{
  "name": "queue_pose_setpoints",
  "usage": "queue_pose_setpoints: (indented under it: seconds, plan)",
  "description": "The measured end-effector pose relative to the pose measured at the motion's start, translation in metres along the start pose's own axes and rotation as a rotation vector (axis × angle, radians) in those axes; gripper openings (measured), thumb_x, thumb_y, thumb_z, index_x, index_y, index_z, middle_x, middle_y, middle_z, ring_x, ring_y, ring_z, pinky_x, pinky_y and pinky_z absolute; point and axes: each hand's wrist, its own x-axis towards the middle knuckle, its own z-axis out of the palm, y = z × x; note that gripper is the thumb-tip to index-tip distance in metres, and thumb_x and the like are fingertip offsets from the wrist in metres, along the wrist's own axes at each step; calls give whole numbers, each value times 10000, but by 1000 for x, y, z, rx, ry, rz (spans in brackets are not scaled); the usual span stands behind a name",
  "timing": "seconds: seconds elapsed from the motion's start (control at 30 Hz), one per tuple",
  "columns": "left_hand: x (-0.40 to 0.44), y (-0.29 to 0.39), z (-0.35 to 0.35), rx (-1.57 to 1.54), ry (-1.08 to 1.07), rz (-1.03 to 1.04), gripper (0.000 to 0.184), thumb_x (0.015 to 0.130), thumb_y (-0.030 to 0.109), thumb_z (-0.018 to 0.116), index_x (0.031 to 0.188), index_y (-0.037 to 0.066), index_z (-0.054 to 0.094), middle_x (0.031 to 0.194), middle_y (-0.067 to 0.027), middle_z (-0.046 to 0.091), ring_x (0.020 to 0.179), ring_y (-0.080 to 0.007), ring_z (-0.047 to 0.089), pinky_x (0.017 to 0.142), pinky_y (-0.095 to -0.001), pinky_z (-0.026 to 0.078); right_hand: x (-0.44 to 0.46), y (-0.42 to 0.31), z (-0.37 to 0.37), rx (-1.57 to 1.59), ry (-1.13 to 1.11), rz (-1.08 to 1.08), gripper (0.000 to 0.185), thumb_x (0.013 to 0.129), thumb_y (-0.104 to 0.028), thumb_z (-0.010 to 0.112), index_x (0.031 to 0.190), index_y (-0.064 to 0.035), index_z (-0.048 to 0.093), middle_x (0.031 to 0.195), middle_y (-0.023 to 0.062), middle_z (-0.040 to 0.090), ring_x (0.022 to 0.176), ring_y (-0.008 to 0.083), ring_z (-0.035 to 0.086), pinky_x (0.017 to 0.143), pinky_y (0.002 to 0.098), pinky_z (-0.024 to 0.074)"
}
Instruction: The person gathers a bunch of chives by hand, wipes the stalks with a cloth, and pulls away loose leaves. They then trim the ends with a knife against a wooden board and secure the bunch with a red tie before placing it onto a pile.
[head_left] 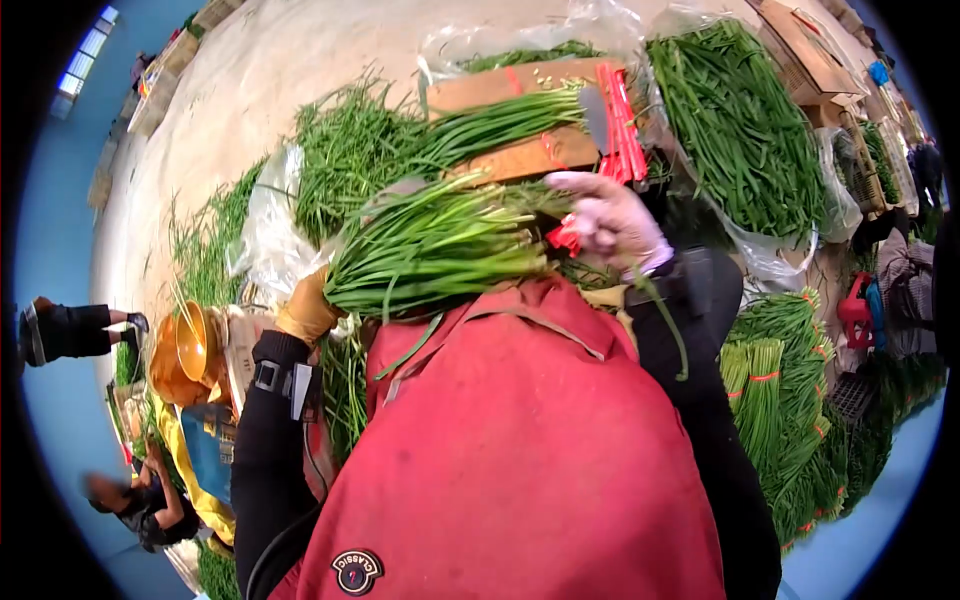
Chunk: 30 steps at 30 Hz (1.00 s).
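Observation:
A loose bunch of green stalks (pixel 430 250) lies across my lap above the red apron (pixel 510 430). My left hand (pixel 305 308), in a tan glove, is wrapped round the leafy end of this bunch. At the pale cut ends, my right hand (pixel 610 225), in a light pinkish glove, has its fingers curled beside a bit of red tape (pixel 565 236); what they grip is unclear. A thin green stalk hangs below that wrist. Beyond the bunch, more stalks (pixel 510 125) rest on a wooden board (pixel 480 92), beside a knife blade (pixel 594 118) and red strips (pixel 622 125).
Loose greens (pixel 350 160) are heaped at the left, next to clear plastic (pixel 275 220). A plastic-lined pile of greens (pixel 735 120) stands at upper right, with banded bundles (pixel 765 395) at lower right. An orange bowl (pixel 195 345) is at left. Other people (pixel 155 500) are at far left.

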Motion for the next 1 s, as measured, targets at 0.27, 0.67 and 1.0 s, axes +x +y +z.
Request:
queue_pose_setpoints:
  seconds: [0.27,0.67,1.0]
  plan:
    - [-1,12,7,-261,-30,-97,399,822,-146,622,1191,3,595,1088,-34,666,1002,-113,611,861,-258,514,-21,22,-51,-1117,74,188,402,800,-58,711,1196,-32,652,1150,115,667,1148,218,594,1036,340,425]
    - [-4,27,-1,-33,28,-16,292,823,-32,648,1107,33,650,974,-103,697,886,-179,650,804,-284,504,95,47,68,-1397,-49,73,636,766,-552,690,1084,-2,670,977,213,683,969,360,652,899,431,477]
    - [-2,35,-11,42,-29,4,315,823,-68,630,1127,11,637,1008,-76,700,888,-154,640,809,-267,500,70,79,-11,-960,388,-261,134,869,-150,659,873,-24,614,736,116,610,689,210,611,658,341,484]
